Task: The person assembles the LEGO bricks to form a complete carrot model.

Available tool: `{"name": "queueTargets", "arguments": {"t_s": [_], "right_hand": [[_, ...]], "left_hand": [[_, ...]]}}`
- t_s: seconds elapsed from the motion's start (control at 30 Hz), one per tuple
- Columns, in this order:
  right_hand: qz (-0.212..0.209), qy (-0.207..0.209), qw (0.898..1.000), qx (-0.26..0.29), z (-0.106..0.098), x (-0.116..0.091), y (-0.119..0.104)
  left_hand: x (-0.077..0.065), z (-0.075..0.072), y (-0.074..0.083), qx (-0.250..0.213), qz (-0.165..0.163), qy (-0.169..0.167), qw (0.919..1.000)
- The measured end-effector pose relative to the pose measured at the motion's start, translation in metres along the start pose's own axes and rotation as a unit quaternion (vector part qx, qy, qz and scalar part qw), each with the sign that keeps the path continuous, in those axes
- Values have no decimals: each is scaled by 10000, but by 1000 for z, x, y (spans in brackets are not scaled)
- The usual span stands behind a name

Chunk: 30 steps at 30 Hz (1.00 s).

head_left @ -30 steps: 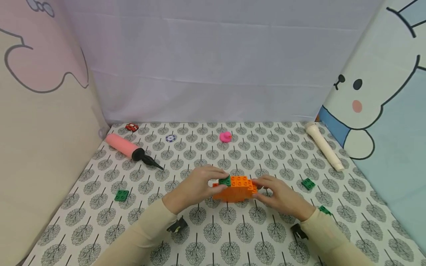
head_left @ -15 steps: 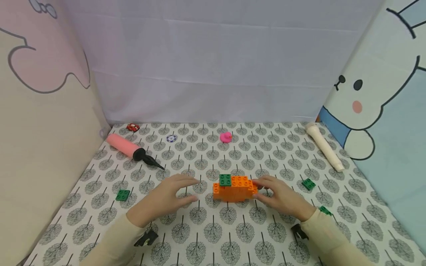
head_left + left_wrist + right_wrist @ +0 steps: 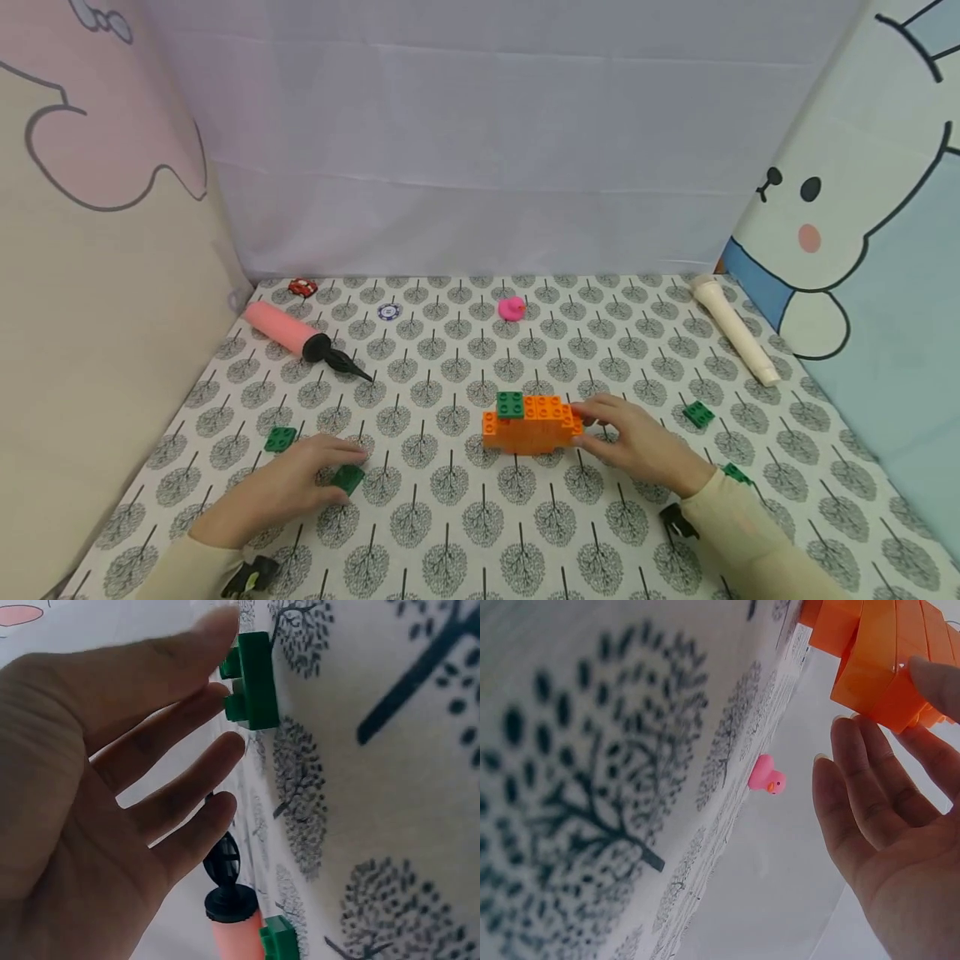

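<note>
Near the left of the cloth, my left hand (image 3: 296, 479) has its thumb and fingers apart around a green toy brick (image 3: 348, 478) that lies studs up. In the left wrist view the thumb tip is right at the brick's edge, the fingers loosely extended. At the middle stands a stepped build of orange toy bricks (image 3: 531, 433), topped at its left part by a green brick (image 3: 510, 405). My right hand (image 3: 626, 442) pinches the build's right end between thumb and fingers. The right wrist view shows the thumb (image 3: 934, 682) against the orange side.
More green bricks lie around: one (image 3: 280, 439) beyond my left hand, one (image 3: 698, 414) at right, another (image 3: 737, 473) by the right sleeve. Farther back are a pink hand pump (image 3: 281, 327), red toy car (image 3: 302, 287), poker chip (image 3: 388, 312), pink duck (image 3: 512, 308) and cream tube (image 3: 735, 329).
My left hand has let go of the green brick on the build and moved left and nearer, down to a loose green brick. The right hand stays at the orange build.
</note>
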State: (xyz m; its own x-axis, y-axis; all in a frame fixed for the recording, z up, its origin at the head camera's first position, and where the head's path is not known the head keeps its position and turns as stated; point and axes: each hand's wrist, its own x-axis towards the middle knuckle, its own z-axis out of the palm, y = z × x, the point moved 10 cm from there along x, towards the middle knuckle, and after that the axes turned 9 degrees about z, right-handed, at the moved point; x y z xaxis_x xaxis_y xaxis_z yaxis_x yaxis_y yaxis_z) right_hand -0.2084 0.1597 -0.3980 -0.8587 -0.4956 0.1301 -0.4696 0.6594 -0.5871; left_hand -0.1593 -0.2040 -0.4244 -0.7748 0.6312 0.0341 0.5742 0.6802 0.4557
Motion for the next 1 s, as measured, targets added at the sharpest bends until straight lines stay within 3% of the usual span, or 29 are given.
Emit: {"name": "queueTargets", "arguments": {"t_s": [0.47, 0.63, 0.77, 0.87, 1.0], "right_hand": [[95, -28, 9999, -28, -1, -1, 2], [40, 6, 10000, -49, -1, -1, 1], [25, 20, 10000, -60, -2, -1, 1], [71, -16, 9999, -68, -1, 0, 2], [167, -74, 9998, -76, 1, 0, 3]], "left_hand": [[4, 5, -4, 65, -126, 191, 9997], [24, -6, 8, 102, -85, 885, 9960], [50, -28, 38, 74, 559, 1822, 9816], [73, -43, 68, -159, 1281, 2424, 9616], [105, -49, 111, -479, 2224, 2707, 9354]]}}
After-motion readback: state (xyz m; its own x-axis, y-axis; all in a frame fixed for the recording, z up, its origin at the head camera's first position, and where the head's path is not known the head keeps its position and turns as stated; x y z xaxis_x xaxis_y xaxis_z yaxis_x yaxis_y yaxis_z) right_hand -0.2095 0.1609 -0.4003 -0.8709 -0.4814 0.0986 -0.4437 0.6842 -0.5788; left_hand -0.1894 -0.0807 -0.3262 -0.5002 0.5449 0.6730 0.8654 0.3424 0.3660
